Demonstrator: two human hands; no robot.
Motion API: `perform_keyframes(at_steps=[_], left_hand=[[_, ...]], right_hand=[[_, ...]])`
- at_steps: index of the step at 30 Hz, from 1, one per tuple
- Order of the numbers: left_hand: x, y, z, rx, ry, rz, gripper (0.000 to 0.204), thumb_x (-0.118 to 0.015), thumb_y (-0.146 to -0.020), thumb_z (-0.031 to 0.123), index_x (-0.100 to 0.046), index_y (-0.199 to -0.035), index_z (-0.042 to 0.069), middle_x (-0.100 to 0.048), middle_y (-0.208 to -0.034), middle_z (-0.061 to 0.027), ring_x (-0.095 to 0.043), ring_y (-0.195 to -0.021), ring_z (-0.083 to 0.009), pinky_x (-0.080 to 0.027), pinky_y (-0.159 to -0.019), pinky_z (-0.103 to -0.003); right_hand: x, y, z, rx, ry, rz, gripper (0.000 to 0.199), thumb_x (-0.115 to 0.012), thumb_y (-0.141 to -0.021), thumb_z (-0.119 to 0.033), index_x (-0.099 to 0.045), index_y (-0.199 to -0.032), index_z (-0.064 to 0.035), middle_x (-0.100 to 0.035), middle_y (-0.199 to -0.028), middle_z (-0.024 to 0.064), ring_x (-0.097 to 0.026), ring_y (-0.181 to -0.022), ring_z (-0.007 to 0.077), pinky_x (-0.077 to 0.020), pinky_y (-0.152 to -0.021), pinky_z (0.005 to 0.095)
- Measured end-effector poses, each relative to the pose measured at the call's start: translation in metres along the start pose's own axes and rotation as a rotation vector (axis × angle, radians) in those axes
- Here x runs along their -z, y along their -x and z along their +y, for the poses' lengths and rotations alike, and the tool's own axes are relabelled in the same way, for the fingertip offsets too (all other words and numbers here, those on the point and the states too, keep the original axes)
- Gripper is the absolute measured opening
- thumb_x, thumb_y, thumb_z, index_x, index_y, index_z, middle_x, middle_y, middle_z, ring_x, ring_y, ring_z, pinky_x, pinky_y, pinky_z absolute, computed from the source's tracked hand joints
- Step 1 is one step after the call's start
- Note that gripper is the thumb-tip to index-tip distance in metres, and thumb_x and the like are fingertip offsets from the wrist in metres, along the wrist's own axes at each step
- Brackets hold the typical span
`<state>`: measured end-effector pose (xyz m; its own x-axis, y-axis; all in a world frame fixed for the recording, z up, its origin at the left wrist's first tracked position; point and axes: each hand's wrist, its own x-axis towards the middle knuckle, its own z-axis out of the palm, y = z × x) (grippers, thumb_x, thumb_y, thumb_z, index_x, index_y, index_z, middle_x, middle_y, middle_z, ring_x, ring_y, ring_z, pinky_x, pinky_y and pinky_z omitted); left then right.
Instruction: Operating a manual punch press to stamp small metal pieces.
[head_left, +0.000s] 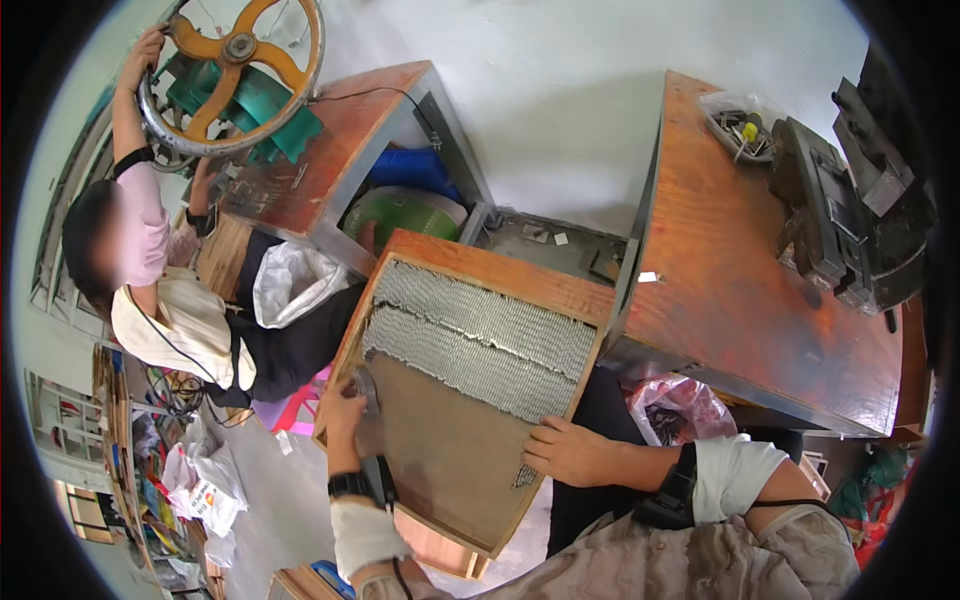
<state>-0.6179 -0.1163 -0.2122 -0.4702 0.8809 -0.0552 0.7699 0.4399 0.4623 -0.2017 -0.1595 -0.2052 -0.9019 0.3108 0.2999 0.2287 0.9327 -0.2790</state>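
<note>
A shallow wooden tray [491,267] lies tilted in front of me. Tight rows of small grey metal pieces [470,335] fill its far half; the near half shows bare brown board. My left hand [345,418], at the tray's left edge, is closed round a grey, rounded, metal-looking piece [366,390], blurred and of unclear kind. Over the right edge rests my right hand [565,452], fingers stretched toward the board with nothing visible in them. Just below those fingertips lies a small cluster of the same metal pieces [524,476].
On the right stands a worn wooden-topped workbench [740,240] with a dark machine [840,210] and a bowl of parts [742,128]. At the left, a person [150,250] grips a large handwheel [238,50]. A plastic bag [680,405] sits beside the tray.
</note>
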Motion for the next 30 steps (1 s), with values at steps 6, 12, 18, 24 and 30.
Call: perform_keyframes(at_steps=[6,12,18,24,30], left_hand=[[-0.029,0.138,0.06,-0.048,0.21,-0.11,0.046,-0.067,-0.064,0.006,-0.064,-0.108,-0.004,-0.069,-0.084,-0.0145,-0.066,-0.072,-0.0168,-0.053,-0.069,-0.028],[-0.066,0.205,0.128,-0.252,0.277,-0.337,0.039,-0.069,-0.068,0.013,-0.065,-0.105,0.0,-0.066,-0.095,-0.0208,-0.066,-0.086,-0.0305,-0.052,-0.078,-0.035],[-0.067,0.211,0.133,-0.302,0.263,-0.38,0.049,-0.078,-0.069,0.026,-0.063,-0.106,-0.002,-0.064,-0.098,-0.021,-0.063,-0.089,-0.0332,-0.05,-0.079,-0.037],[-0.069,0.217,0.132,-0.399,0.112,-0.242,0.053,-0.077,-0.068,0.026,-0.059,-0.11,-0.002,-0.062,-0.097,-0.0216,-0.06,-0.091,-0.037,-0.049,-0.08,-0.04],[-0.085,0.222,0.121,-0.462,-0.038,-0.108,0.06,-0.077,-0.064,0.026,-0.057,-0.114,-0.001,-0.061,-0.101,-0.0224,-0.059,-0.092,-0.0381,-0.049,-0.081,-0.042]], right_hand=[[0.0,-0.003,0.0,-0.017,-0.032,-0.014,0.022,-0.052,-0.075,-0.013,-0.057,-0.094,-0.0049,-0.053,-0.095,0.0066,-0.049,-0.097,0.0226,-0.0385,-0.087,0.0343],[0.039,0.014,0.009,-0.048,-0.074,0.13,0.028,-0.053,-0.076,-0.012,-0.059,-0.102,-0.0035,-0.055,-0.106,0.0098,-0.052,-0.105,0.0268,-0.0418,-0.089,0.0377],[0.082,0.081,0.016,-0.28,-0.017,0.174,0.027,-0.061,-0.075,-0.013,-0.063,-0.101,-0.0056,-0.057,-0.106,0.0097,-0.052,-0.106,0.0288,-0.0441,-0.09,0.0391],[0.086,0.128,0.004,-0.417,-0.016,0.208,0.029,-0.066,-0.074,-0.012,-0.063,-0.102,-0.0052,-0.056,-0.106,0.0117,-0.052,-0.106,0.0299,-0.0451,-0.09,0.041],[0.085,0.163,0.002,-0.471,0.02,0.21,0.029,-0.067,-0.073,-0.012,-0.063,-0.101,-0.0052,-0.057,-0.108,0.0132,-0.053,-0.105,0.0318,-0.0457,-0.09,0.0413]])
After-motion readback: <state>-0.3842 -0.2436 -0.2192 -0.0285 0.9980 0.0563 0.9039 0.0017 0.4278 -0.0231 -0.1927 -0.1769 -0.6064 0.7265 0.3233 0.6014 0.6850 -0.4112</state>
